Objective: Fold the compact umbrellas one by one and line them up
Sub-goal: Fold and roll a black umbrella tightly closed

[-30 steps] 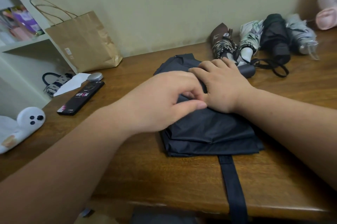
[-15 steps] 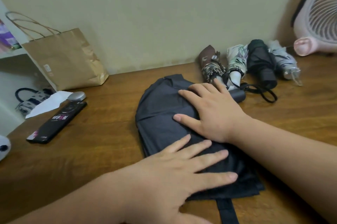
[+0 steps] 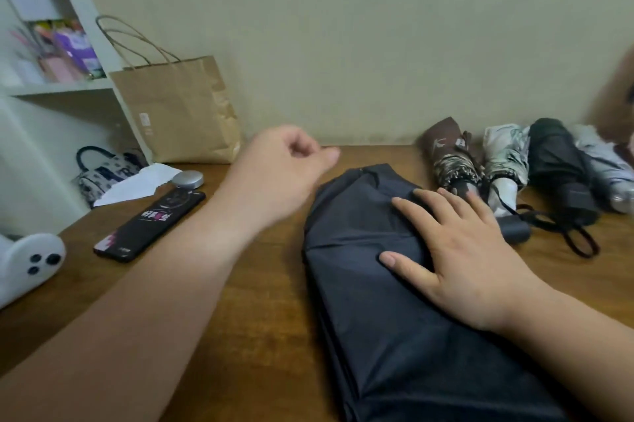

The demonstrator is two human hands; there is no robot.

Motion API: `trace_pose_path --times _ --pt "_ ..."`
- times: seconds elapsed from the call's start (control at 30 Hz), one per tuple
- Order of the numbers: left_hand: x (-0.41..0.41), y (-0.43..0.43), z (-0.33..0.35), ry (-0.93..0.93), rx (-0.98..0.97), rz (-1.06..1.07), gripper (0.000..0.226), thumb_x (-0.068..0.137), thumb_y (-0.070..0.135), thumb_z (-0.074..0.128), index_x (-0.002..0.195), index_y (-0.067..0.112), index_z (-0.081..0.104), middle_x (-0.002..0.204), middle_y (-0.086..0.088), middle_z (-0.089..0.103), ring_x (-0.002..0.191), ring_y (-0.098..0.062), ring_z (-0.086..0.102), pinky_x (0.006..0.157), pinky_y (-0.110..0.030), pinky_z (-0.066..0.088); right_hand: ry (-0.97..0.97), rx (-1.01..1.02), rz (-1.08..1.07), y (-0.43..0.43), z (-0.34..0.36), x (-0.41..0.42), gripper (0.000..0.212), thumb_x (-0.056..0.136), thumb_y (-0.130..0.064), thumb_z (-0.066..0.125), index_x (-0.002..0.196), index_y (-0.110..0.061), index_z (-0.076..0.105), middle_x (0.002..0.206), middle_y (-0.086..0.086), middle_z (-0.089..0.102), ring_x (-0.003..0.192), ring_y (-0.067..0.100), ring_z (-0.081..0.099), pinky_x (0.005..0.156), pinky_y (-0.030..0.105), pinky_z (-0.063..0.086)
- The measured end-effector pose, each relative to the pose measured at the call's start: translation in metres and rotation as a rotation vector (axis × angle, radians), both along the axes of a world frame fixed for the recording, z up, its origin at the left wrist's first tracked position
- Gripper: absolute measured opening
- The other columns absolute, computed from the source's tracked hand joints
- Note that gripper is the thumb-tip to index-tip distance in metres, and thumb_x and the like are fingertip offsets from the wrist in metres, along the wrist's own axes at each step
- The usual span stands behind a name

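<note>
Dark umbrella [image 3: 360, 250], near end cut off, is pressed under the flat right hand [image 3: 470, 260]; blurred left hand [image 3: 281, 167] is held curled, empty, beside its far end.

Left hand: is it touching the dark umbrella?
No: the left hand hangs above the table, clear of the dark umbrella, fingers curled on nothing; only the right hand lies flat on it.
</note>
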State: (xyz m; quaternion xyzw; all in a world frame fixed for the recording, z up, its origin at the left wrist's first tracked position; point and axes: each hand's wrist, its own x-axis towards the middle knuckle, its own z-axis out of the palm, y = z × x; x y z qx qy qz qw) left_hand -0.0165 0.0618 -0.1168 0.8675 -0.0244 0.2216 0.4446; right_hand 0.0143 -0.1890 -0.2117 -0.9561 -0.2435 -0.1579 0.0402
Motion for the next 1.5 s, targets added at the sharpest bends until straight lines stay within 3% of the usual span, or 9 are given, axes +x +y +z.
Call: trace_pose_path --times 0.2,0.4,0.53,0.7,0.87,0.97,1.07,1.3,1.5 --pt "-0.005 0.001 -0.037 0.491 0.085 -0.08 0.058 0.067 0.05 0.092 0.117 0.03 0.07 0.108 0.012 0.073 0.097 -0.002 0.07 0.091 -0.026 0.055 -0.036 0.08 0.013 -0.001 0.0 -0.001 0.094 0.086 -0.088 0.023 0.142 -0.015 0.041 0.147 0.009 0.048 0.141 0.031 0.043 0.121 0.055 0.023" --pt "-0.002 -0.014 -0.047 0.344 -0.11 -0.147 0.079 0.071 0.015 0.093 0.141 0.02 0.057 0.101 0.005 0.078 0.092 -0.008 0.075 0.09 -0.03 0.057 -0.081 0.112 -0.015 0.0 0.001 -0.003 0.112 0.079 -0.095 0.021 0.158 -0.015 0.018 0.16 0.011 0.033 0.15 0.029 0.03 0.124 0.053 0.02" --pt "-0.007 -0.024 -0.049 0.174 -0.073 -0.248 0.096 0.076 0.002 0.086 0.151 0.037 0.037 0.105 0.01 0.076 0.098 -0.009 0.074 0.098 -0.038 0.055 -0.093 0.173 -0.091 -0.001 0.003 -0.006 0.132 0.07 -0.102 0.023 0.161 -0.009 0.001 0.166 0.014 0.024 0.154 0.028 0.024 0.122 0.056 0.023" --pt "-0.011 -0.019 -0.053 0.13 -0.028 -0.402 0.11 0.076 -0.003 0.086 0.158 0.036 0.024 0.089 0.008 0.071 0.087 -0.004 0.069 0.088 -0.019 0.048 -0.074 0.265 -0.137 -0.002 0.006 -0.009 0.147 0.059 -0.106 0.034 0.16 -0.009 -0.008 0.161 0.01 0.035 0.148 0.025 0.035 0.119 0.054 0.03" --pt "-0.011 -0.016 -0.049 0.162 0.303 -0.341 0.085 0.075 0.024 0.09 0.143 0.045 0.044 0.121 0.028 0.056 0.122 0.008 0.05 0.11 -0.021 0.041 -0.058 0.328 -0.159 -0.003 0.014 -0.015 0.154 0.051 -0.102 0.053 0.16 -0.015 -0.01 0.153 0.005 0.043 0.138 0.027 0.041 0.118 0.046 0.033" --pt "-0.011 -0.022 -0.048 0.183 0.395 -0.277 0.076 0.076 0.035 0.089 0.139 0.042 0.047 0.118 0.039 0.04 0.124 0.009 0.038 0.109 -0.018 0.034 -0.045 0.358 -0.167 -0.004 0.015 -0.016 0.154 0.048 -0.098 0.061 0.16 -0.021 -0.009 0.149 0.002 0.046 0.136 0.028 0.044 0.114 0.046 0.038" --pt "-0.01 -0.026 -0.054 0.258 0.438 -0.223 0.078 0.077 0.043 0.086 0.143 0.04 0.045 0.129 0.029 0.039 0.13 0.0 0.031 0.108 -0.02 0.026 -0.047 0.349 -0.173 -0.004 0.017 -0.018 0.154 0.046 -0.096 0.065 0.16 -0.022 -0.008 0.149 0.001 0.045 0.135 0.027 0.044 0.113 0.044 0.037" --pt "-0.006 -0.027 -0.062 0.247 0.35 -0.237 0.08 0.07 0.039 0.092 0.138 0.042 0.049 0.133 0.022 0.059 0.126 -0.007 0.055 0.107 -0.037 0.049 -0.053 0.367 -0.142 -0.008 0.021 -0.021 0.152 0.048 -0.087 0.076 0.162 -0.023 -0.002 0.16 0.0 0.034 0.144 0.024 0.036 0.118 0.042 0.034" --pt "-0.006 -0.028 -0.061 0.19 0.486 -0.244 0.077 0.077 0.042 0.086 0.143 0.037 0.046 0.131 0.017 0.051 0.13 -0.009 0.043 0.112 -0.037 0.041 0.177 0.887 0.134 -0.01 0.05 -0.034 0.117 0.056 -0.069 0.087 0.153 -0.035 0.031 0.147 -0.011 0.052 0.132 0.005 0.054 0.11 0.041 0.048"
